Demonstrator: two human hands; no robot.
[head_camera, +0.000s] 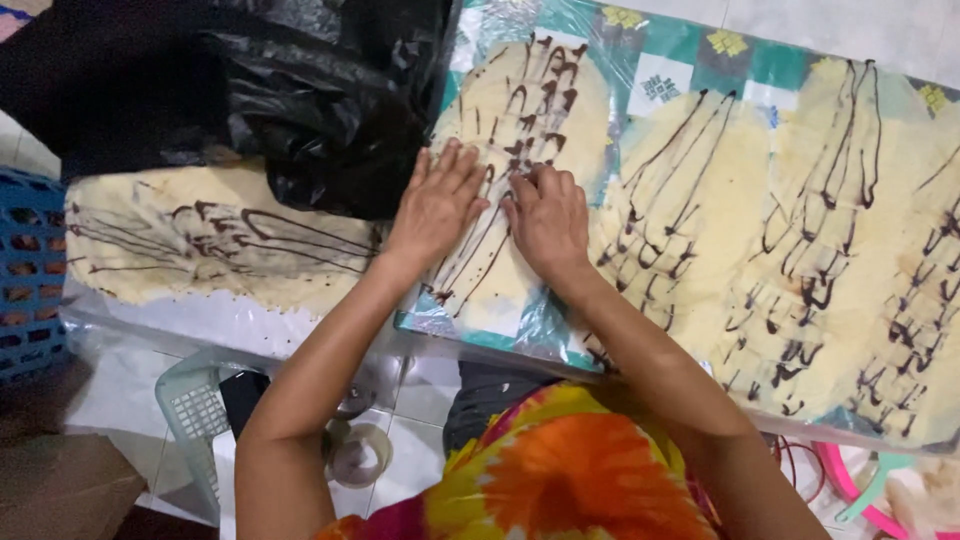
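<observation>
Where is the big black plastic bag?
In the head view, the black plastic bag sits at the upper left, just beyond the left hand, above the drizzled flat sheet.

Two bare forearms reach forward side by side, the left hand (437, 205) lying flat with fingers spread, the right hand (548, 218) beside it, palm down with fingers curled.

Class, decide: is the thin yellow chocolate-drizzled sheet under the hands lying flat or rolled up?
Flat: the thin yellow chocolate-drizzled sheet lies spread; both palms press on it.

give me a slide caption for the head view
Both hands, left and right, press flat on a chocolate-drizzled crepe on a plastic-covered table.
</observation>
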